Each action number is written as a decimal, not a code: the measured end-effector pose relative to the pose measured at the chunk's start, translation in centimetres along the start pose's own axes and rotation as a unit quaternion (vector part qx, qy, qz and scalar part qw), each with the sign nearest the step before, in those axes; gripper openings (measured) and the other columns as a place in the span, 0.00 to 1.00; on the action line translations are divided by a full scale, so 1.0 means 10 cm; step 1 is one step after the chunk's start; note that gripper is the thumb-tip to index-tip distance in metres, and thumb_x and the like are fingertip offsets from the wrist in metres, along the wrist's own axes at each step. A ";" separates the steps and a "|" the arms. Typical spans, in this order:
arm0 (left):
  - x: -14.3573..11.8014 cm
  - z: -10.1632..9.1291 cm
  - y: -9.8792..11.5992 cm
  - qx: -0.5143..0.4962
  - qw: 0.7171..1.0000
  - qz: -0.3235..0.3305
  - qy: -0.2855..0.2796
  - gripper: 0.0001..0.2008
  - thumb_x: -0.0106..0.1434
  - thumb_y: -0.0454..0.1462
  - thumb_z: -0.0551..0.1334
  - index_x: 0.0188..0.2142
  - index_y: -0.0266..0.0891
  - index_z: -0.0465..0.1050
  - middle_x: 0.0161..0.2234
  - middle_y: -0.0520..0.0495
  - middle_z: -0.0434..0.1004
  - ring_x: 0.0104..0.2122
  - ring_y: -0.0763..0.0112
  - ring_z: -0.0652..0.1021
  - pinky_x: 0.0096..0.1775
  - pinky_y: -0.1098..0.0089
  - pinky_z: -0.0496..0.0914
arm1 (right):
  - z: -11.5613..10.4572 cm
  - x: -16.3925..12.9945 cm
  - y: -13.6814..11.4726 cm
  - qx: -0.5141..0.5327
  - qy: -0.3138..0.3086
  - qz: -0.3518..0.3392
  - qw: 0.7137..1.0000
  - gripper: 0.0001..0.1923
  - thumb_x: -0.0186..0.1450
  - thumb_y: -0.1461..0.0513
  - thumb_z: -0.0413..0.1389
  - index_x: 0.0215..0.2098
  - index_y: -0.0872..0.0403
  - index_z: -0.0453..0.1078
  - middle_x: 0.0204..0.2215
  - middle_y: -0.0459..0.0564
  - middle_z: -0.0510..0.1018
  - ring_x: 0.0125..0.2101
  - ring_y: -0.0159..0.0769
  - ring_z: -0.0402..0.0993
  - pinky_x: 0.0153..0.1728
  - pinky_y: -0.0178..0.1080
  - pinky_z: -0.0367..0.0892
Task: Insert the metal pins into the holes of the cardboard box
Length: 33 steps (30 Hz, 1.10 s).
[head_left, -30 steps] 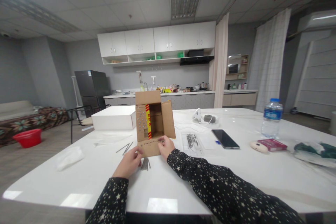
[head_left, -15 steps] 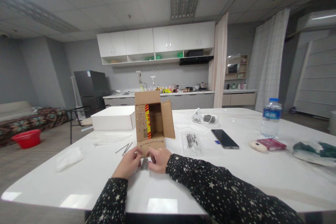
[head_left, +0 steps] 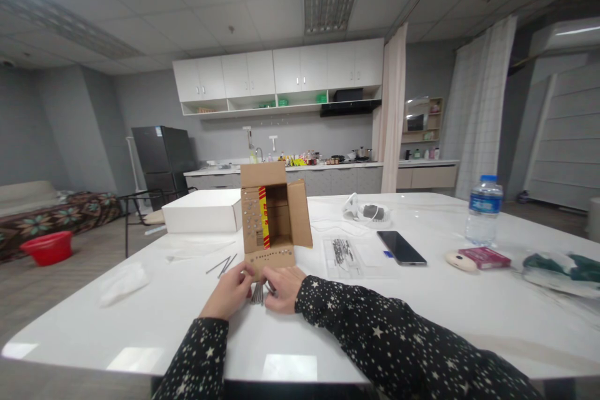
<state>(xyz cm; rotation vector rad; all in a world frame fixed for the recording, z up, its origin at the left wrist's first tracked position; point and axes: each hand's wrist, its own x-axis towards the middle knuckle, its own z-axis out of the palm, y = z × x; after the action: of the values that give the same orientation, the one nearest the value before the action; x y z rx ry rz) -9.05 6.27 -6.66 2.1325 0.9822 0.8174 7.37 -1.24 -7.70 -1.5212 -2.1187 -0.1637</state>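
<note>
White worktop [head_left: 328, 337]: brown cardboard flap [head_left: 277, 257] partly dotted, grey metal rods [head_left: 257, 294] loose; left hand [head_left: 227, 292] pinches flap, right hand [head_left: 284, 289] grip unclear.

The left hand [head_left: 229, 291] holds the front flap [head_left: 275, 257] of an open cardboard box [head_left: 252, 225], the right hand [head_left: 284, 288] curls beside bundled metal nails [head_left: 257, 294], and 1 smartphone [head_left: 402, 248] lies farther right

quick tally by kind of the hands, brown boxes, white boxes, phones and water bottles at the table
Hands: 2 (left hand, right hand)
Brown box: 1
White box: 1
Phone: 1
Water bottle: 1
Total: 6
</note>
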 end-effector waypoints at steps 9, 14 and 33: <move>0.01 0.00 0.00 0.002 1.000 -0.002 -0.004 0.05 0.54 0.39 0.52 0.29 0.41 0.62 0.15 0.56 0.69 0.19 0.71 0.70 0.25 0.71 0.62 | 0.03 0.03 -0.03 -0.081 -0.030 0.093 0.992 0.13 0.57 0.53 0.52 0.31 0.54 0.68 0.28 0.54 0.78 0.27 0.43 0.74 0.28 0.39 0.60; 0.02 0.00 0.00 0.006 1.000 -0.003 -0.005 0.05 0.54 0.39 0.52 0.29 0.41 0.62 0.15 0.56 0.69 0.18 0.72 0.69 0.24 0.72 0.61 | 0.00 0.04 -0.07 -0.127 -0.068 0.104 0.984 0.16 0.57 0.53 0.49 0.35 0.56 0.70 0.30 0.57 0.79 0.30 0.47 0.76 0.29 0.42 0.65; 0.03 0.00 -0.05 0.025 1.000 0.002 -0.009 0.06 0.56 0.39 0.51 0.31 0.41 0.62 0.16 0.55 0.70 0.19 0.72 0.69 0.25 0.71 0.61 | -0.10 0.08 -0.12 -0.140 -0.100 0.135 0.976 0.20 0.56 0.53 0.49 0.35 0.58 0.73 0.31 0.61 0.79 0.33 0.50 0.77 0.30 0.46 0.69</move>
<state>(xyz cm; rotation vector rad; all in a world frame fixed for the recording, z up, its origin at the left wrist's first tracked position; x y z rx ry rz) -9.11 6.82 -6.97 2.1800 0.9996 0.7829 6.41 -1.34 -6.22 -2.0535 -2.0784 -0.2273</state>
